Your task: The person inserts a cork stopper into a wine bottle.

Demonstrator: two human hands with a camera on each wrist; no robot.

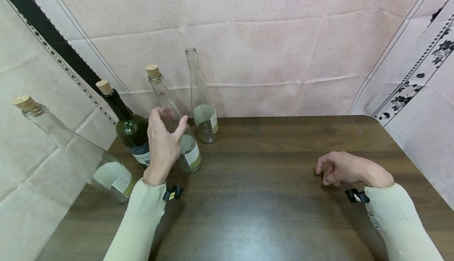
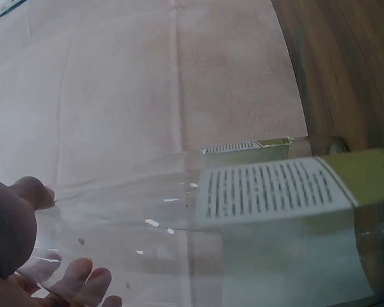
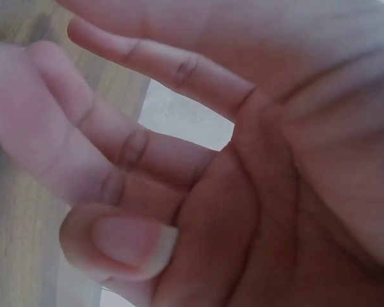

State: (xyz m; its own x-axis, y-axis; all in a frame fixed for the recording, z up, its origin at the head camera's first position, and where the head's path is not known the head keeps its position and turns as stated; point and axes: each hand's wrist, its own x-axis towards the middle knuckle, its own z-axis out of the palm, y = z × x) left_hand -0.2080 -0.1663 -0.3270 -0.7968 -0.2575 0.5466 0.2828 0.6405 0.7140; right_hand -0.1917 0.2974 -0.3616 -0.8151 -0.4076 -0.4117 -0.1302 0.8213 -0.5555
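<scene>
My left hand (image 1: 162,144) grips a clear glass bottle (image 1: 191,156) around its upper part, thumb on the right side. A cork (image 1: 153,71) sits in that bottle's mouth. In the left wrist view its printed label (image 2: 269,192) is close by, and the fingertips (image 2: 89,281) curl at the glass. Just behind stands an uncorked clear bottle (image 1: 205,115). Left of the hand is a dark green corked wine bottle (image 1: 133,133), partly hidden by the hand. My right hand (image 1: 349,169) hangs over the table with loosely curled fingers, holding nothing.
Another clear corked bottle (image 1: 115,176) stands at the left edge of the brown wooden table (image 1: 269,198), near the left forearm. Pale patterned cloth (image 1: 269,56) hangs behind the table and at both sides.
</scene>
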